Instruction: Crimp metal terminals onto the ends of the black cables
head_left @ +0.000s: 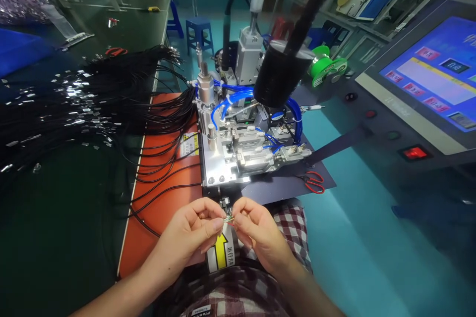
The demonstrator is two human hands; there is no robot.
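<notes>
My left hand [199,228] and my right hand [256,228] meet close together in front of my lap, thumb and fingertips pinched. Between them are small thin wire ends [228,218], too small to make out fully. A small metal fixture [225,203] at the near edge of the machine [223,168] sits just beyond my fingertips. Below the hands lies a white label with a yellow arrow [221,252]. Several black cables [167,133] run from the machine's left side over an orange surface [171,171].
A large bundle of black cables with shiny metal ends [82,94] covers the left bench. Red-handled scissors [315,182] lie on the dark plate at right. A touchscreen panel [439,74] stands at the right, and a black cylindrical lamp [280,74] hangs over the machine.
</notes>
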